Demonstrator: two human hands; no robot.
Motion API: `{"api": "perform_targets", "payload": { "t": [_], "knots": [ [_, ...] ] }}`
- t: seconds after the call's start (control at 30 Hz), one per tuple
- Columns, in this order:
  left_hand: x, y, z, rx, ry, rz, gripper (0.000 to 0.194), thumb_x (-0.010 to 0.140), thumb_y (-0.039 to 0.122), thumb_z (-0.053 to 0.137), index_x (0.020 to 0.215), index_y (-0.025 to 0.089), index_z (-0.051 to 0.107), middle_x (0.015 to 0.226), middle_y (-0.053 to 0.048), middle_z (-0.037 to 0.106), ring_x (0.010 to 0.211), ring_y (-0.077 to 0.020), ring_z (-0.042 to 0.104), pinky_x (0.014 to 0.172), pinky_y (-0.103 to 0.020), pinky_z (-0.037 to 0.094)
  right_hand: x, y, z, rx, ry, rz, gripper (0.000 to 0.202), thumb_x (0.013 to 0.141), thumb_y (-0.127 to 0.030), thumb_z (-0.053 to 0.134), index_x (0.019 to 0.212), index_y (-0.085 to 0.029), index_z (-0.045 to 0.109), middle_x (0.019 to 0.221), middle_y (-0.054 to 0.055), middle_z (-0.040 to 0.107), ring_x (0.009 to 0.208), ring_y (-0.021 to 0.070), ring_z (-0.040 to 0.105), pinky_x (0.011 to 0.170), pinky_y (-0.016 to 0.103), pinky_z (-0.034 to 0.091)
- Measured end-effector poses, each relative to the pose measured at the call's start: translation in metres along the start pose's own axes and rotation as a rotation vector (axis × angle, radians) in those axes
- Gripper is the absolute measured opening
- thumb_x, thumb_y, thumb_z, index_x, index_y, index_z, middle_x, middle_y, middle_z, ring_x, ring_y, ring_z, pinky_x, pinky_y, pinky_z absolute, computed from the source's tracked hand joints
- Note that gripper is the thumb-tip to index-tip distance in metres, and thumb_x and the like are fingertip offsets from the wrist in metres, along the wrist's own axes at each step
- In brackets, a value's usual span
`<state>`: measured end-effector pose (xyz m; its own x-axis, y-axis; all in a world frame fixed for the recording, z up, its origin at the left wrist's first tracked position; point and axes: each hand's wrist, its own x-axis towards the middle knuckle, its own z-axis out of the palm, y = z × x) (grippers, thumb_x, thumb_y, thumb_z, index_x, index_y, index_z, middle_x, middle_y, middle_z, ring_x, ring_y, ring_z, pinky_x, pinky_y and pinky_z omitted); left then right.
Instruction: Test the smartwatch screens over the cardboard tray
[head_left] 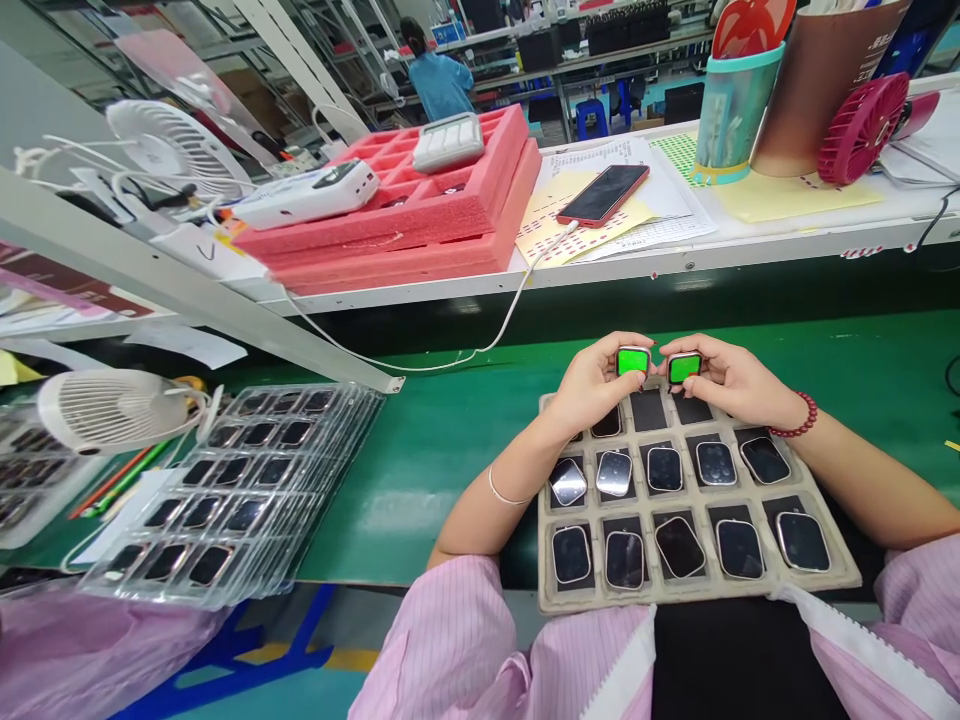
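Green bench top (420, 450) runs beneath a white shelf (750, 238), where pink foam trays (390, 240) and a phone (604, 194) lie. Nearer the body, a beige tray (844, 570) holds rows of dark-faced watch bodies (664, 468), some sitting askew in their slots. Just above its far row, the left hand (589, 385) pinches the left watch (634, 361), and the right hand (731, 382) pinches the right watch (684, 369); both screens glow green. Each grip is closed to the width of the case, fingers around the edges and a thumb lapping over the bottom of the screen. The two watches are near each other but apart. Judging by their look, they should be light and quite stiff, with smooth glass that could slip or smear under a damp thumb and might scratch or crack if knocked. Their rounded metal rims seem the best place to hold, thumb against one side and fingertips opposite, with little pressure on the glass.
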<state>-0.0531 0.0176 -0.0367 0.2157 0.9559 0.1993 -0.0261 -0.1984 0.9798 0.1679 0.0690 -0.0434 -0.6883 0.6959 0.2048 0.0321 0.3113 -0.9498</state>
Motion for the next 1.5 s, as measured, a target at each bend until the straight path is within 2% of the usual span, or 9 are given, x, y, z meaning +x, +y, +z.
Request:
{"api": "perform_targets", "payload": {
  "t": [0.1, 0.37, 0.53, 0.67, 0.9, 1.07, 1.27, 1.37, 1.5],
  "knots": [
    [-0.0006, 0.0019, 0.0006, 0.020, 0.011, -0.009, 0.038, 0.080, 0.025, 0.073, 0.115, 0.015, 0.060, 0.100, -0.009, 0.071, 0.094, -0.0187, 0.068, 0.078, -0.026, 0.052, 0.0003, -0.0014, 0.0010, 0.015, 0.008, 0.013, 0.037, 0.085, -0.021, 0.063, 0.122, -0.023, 0.061, 0.117, 0.008, 0.070, 0.085, 0.0185, 0.073, 0.079, 0.036, 0.064],
    [-0.0007, 0.0027, 0.0005, 0.039, 0.017, -0.034, 0.048, 0.078, 0.025, 0.076, 0.121, 0.016, 0.058, 0.106, -0.010, 0.071, 0.099, -0.0202, 0.068, 0.078, -0.026, 0.052, 0.0006, -0.0017, 0.0016, 0.032, 0.002, 0.019, 0.045, 0.080, -0.021, 0.069, 0.124, -0.024, 0.061, 0.122, 0.008, 0.069, 0.102, 0.0237, 0.072, 0.092, 0.042, 0.062],
    [-0.0006, 0.0014, -0.0005, -0.008, 0.004, -0.035, 0.043, 0.085, 0.038, 0.071, 0.120, 0.016, 0.060, 0.103, -0.011, 0.071, 0.096, -0.0213, 0.068, 0.080, -0.031, 0.055, -0.0002, -0.0011, -0.0002, 0.032, 0.009, 0.024, 0.033, 0.088, -0.025, 0.065, 0.121, -0.022, 0.063, 0.111, 0.008, 0.072, 0.086, 0.0198, 0.073, 0.077, 0.036, 0.065],
    [-0.0020, 0.0032, -0.0001, 0.037, 0.023, -0.033, 0.047, 0.081, 0.029, 0.075, 0.124, 0.017, 0.059, 0.106, -0.009, 0.070, 0.096, -0.0192, 0.066, 0.083, -0.029, 0.053, -0.0003, -0.0021, -0.0005, 0.027, -0.005, -0.013, 0.042, 0.084, -0.023, 0.069, 0.125, -0.023, 0.061, 0.120, 0.008, 0.070, 0.101, 0.0225, 0.071, 0.089, 0.039, 0.062],
    [-0.0021, 0.0043, 0.0005, 0.022, 0.045, -0.030, 0.044, 0.082, 0.026, 0.069, 0.123, 0.016, 0.057, 0.097, -0.008, 0.071, 0.086, -0.0163, 0.066, 0.078, -0.028, 0.053, 0.0009, -0.0024, -0.0002, 0.002, 0.000, 0.048, 0.037, 0.085, -0.023, 0.063, 0.123, -0.022, 0.063, 0.116, 0.008, 0.072, 0.083, 0.0196, 0.073, 0.073, 0.034, 0.064],
    [-0.0022, 0.0059, 0.0013, 0.077, 0.054, -0.047, 0.045, 0.078, 0.015, 0.065, 0.122, 0.017, 0.057, 0.103, -0.008, 0.070, 0.097, -0.0180, 0.065, 0.080, -0.027, 0.052, 0.0014, -0.0016, 0.0000, 0.023, -0.007, 0.036, 0.045, 0.079, -0.017, 0.064, 0.124, -0.024, 0.062, 0.118, 0.007, 0.071, 0.091, 0.0212, 0.074, 0.086, 0.039, 0.063],
    [-0.0008, 0.0016, 0.0003, 0.049, 0.034, -0.056, 0.051, 0.077, 0.015, 0.068, 0.126, 0.019, 0.054, 0.105, -0.008, 0.069, 0.103, -0.0202, 0.066, 0.084, -0.029, 0.053, 0.0018, 0.0010, -0.0006, 0.032, 0.000, 0.030, 0.054, 0.081, -0.021, 0.067, 0.134, -0.025, 0.055, 0.123, 0.009, 0.068, 0.104, 0.0230, 0.070, 0.090, 0.039, 0.061],
    [-0.0005, 0.0007, -0.0002, -0.003, 0.027, -0.060, 0.057, 0.076, 0.017, 0.073, 0.129, 0.020, 0.052, 0.108, -0.008, 0.068, 0.110, -0.0219, 0.066, 0.084, -0.028, 0.053, 0.0014, 0.0020, -0.0010, 0.055, -0.010, 0.020, 0.063, 0.083, -0.023, 0.071, 0.141, -0.026, 0.047, 0.127, 0.010, 0.065, 0.113, 0.0232, 0.066, 0.088, 0.036, 0.061],
    [0.0002, 0.0037, -0.0021, -0.161, -0.016, -0.087, 0.067, 0.072, 0.021, 0.082, 0.132, 0.022, 0.052, 0.109, -0.008, 0.069, 0.099, -0.0185, 0.069, 0.078, -0.025, 0.054, 0.0017, 0.0025, -0.0028, 0.161, 0.014, 0.030, 0.067, 0.083, -0.027, 0.075, 0.143, -0.027, 0.045, 0.124, 0.010, 0.065, 0.092, 0.0181, 0.069, 0.072, 0.030, 0.062]
  ]
}}
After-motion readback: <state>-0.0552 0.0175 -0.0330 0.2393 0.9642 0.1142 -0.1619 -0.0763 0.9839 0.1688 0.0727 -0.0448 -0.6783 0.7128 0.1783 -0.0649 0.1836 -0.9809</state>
